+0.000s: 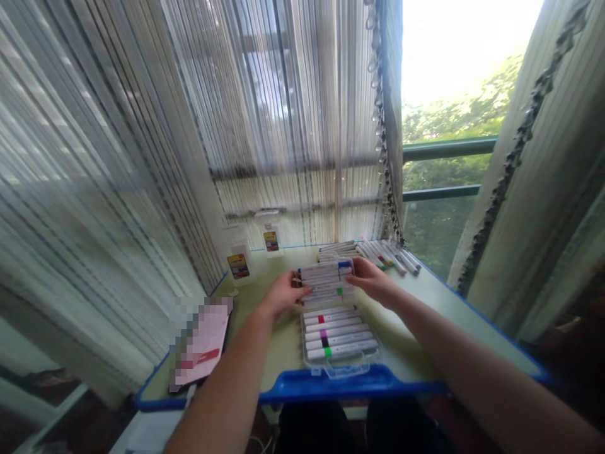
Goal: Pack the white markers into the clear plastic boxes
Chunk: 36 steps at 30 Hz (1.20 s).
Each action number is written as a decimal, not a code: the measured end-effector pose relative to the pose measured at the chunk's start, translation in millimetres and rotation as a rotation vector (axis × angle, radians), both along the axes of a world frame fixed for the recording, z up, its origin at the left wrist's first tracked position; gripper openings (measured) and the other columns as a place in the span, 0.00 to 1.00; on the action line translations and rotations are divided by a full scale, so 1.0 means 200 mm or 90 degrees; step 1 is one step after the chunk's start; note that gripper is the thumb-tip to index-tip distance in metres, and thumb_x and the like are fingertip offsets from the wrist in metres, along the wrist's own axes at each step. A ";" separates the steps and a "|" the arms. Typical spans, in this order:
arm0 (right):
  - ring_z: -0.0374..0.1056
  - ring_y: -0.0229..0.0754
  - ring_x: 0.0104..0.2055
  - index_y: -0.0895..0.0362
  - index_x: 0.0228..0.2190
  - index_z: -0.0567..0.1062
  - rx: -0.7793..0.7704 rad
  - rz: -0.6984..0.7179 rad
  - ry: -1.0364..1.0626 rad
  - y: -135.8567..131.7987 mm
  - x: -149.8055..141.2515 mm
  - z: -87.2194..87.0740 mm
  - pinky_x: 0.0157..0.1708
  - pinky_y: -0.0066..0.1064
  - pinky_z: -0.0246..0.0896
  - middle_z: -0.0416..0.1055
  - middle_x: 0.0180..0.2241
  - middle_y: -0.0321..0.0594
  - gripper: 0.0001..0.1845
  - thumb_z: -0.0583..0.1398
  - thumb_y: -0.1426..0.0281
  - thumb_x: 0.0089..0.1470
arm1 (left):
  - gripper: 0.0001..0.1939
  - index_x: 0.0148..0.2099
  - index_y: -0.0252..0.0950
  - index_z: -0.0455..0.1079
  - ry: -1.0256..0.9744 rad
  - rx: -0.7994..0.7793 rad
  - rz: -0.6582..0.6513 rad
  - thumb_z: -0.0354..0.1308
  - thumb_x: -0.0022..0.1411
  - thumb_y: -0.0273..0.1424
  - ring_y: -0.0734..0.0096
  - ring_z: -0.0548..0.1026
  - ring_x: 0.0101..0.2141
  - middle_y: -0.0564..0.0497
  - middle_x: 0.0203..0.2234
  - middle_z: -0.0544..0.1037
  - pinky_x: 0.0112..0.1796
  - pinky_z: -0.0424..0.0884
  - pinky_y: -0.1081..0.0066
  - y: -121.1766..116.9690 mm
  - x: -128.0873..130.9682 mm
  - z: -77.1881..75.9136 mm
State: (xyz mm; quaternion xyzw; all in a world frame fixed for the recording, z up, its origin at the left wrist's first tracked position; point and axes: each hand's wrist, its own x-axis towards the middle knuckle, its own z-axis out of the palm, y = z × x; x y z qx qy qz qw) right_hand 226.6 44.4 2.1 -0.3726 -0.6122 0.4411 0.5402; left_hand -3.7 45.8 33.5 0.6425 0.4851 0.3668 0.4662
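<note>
A: What do you have on the head camera?

B: From my screen, the left hand (283,293) and the right hand (373,280) sit at opposite ends of a stack of white markers (327,282). The fingers press in from each side, and the hands stay apart with the stack between them. Whether that's a firm clamp or a light touch, I can't tell from here.

A: Where's the stack, exactly?

B: At the far end of an open clear plastic case (339,343), just above the nearer row of markers (339,333). Those lie side by side, with red, magenta, black and green bands showing. In the stack I can make out blue and green bands, but the hands hide part of it.

A: How would you work a bundle like that?

B: Even pressure from both ends, I'd say, with the fingertips square on the barrels. Slim, smooth markers can roll and fan out if one side squeezes harder. Keep the stack level over the case, too — its thin clear walls won't stop much.

A: What else is nearby?

B: More loose markers (385,256) lie fanned along the far edge of the pale green table (416,315), which has blue trim. A pink booklet (203,340), partly blurred, lies on the left.
</note>
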 end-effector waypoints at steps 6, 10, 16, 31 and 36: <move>0.70 0.40 0.36 0.56 0.42 0.63 0.089 -0.008 -0.135 -0.03 0.04 0.00 0.39 0.35 0.66 0.70 0.35 0.39 0.20 0.60 0.72 0.45 | 0.13 0.34 0.31 0.70 0.016 0.158 0.008 0.65 0.42 0.23 0.69 0.75 0.28 0.50 0.27 0.78 0.31 0.72 0.71 -0.04 -0.01 -0.03; 0.70 0.40 0.34 0.56 0.41 0.62 0.132 -0.040 -0.219 -0.08 0.06 0.01 0.37 0.36 0.67 0.70 0.34 0.38 0.19 0.60 0.72 0.46 | 0.14 0.37 0.32 0.72 0.048 0.201 -0.008 0.64 0.44 0.25 0.67 0.76 0.29 0.50 0.29 0.79 0.32 0.72 0.70 -0.10 -0.03 -0.04; 0.69 0.41 0.33 0.56 0.39 0.65 0.267 -0.176 -0.362 -0.29 0.09 0.00 0.35 0.35 0.67 0.71 0.32 0.39 0.15 0.60 0.72 0.47 | 0.09 0.34 0.34 0.72 0.199 0.332 -0.012 0.61 0.51 0.33 0.70 0.74 0.29 0.53 0.28 0.79 0.31 0.67 0.74 -0.24 -0.03 -0.03; 0.70 0.45 0.39 0.59 0.50 0.65 0.392 -0.246 -0.415 -0.37 0.09 -0.05 0.41 0.39 0.66 0.73 0.40 0.48 0.22 0.57 0.73 0.52 | 0.08 0.35 0.34 0.70 0.281 0.374 0.001 0.57 0.55 0.34 0.72 0.72 0.27 0.52 0.26 0.76 0.29 0.64 0.75 -0.37 -0.02 -0.01; 0.70 0.44 0.34 0.58 0.57 0.59 0.264 -0.231 -0.426 -0.29 0.07 0.02 0.38 0.37 0.66 0.73 0.33 0.43 0.32 0.57 0.75 0.49 | 0.09 0.38 0.34 0.71 0.289 0.367 0.026 0.59 0.53 0.30 0.67 0.74 0.30 0.49 0.30 0.78 0.33 0.67 0.72 -0.29 0.00 0.01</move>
